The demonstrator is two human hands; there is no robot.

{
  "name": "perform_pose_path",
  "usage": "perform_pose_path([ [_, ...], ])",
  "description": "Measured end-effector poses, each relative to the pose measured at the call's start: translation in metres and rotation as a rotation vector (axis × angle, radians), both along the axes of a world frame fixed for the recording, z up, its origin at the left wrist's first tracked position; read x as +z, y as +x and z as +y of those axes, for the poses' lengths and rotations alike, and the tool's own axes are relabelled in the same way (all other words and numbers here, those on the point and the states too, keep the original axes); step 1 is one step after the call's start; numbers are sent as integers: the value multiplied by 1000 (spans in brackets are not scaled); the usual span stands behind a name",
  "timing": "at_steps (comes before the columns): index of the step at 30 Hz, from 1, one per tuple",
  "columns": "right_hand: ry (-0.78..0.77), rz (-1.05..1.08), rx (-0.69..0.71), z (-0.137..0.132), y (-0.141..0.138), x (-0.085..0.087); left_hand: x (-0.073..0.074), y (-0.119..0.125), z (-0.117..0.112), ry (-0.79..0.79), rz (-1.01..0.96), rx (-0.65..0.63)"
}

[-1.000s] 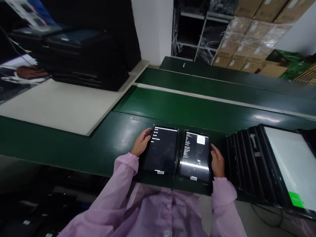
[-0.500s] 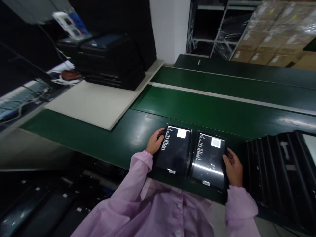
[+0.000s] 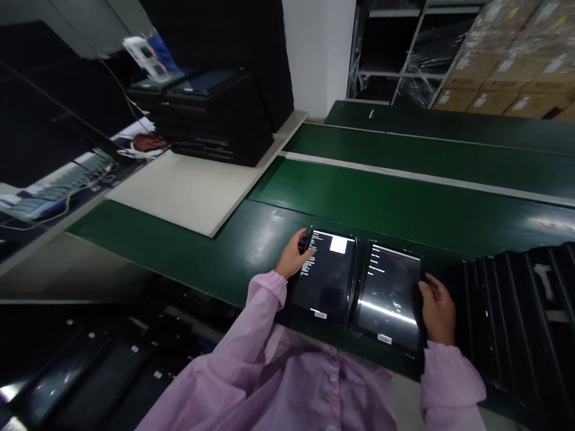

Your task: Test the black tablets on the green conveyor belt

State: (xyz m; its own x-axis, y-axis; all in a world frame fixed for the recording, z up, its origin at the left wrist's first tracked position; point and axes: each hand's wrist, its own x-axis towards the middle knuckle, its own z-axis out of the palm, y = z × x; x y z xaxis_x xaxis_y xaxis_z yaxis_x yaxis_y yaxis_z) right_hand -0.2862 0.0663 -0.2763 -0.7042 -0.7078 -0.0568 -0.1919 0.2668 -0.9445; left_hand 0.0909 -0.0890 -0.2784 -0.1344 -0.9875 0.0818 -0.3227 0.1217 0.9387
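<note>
Touching left tablet (image 3: 324, 285): left fingers (image 3: 302, 234), thumb spread apart | right fingers (image 3: 438, 286) half-curled at right tablet (image 3: 390, 290) (pinch unclear)

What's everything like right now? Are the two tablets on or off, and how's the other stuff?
Left tablet: on, showing small text and a white square
Right tablet: on, showing a short menu
Left hand: at left tablet's edge, thumb over screen
Right hand: at right tablet's outer edge
Dark panels at right: lined up, tilted
Cardboard boxes: stacked
</note>
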Motion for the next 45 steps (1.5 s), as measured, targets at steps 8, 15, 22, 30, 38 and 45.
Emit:
perform_pose_path([
  [8, 144, 160, -11, -38, -21, -4, 10, -8, -31, 61, -170, 72],
  [15, 192, 216, 26, -40, -23, -5, 13, -10, -31, 47, -278, 62],
  [22, 205, 236, 47, -38, -17, -1, 4, -8, -21, -43, -253, 71],
  [30, 215, 293, 28, -37, -15, 1, 2, -3, -12, -70, -159, 19],
  [38, 79, 211, 78, -25, -15, -8, 1, 2, -9, -51, -96, -31],
  [45, 78, 183, 116, -18, -15, -9, 8, 3, -4, -64, -78, -75],
])
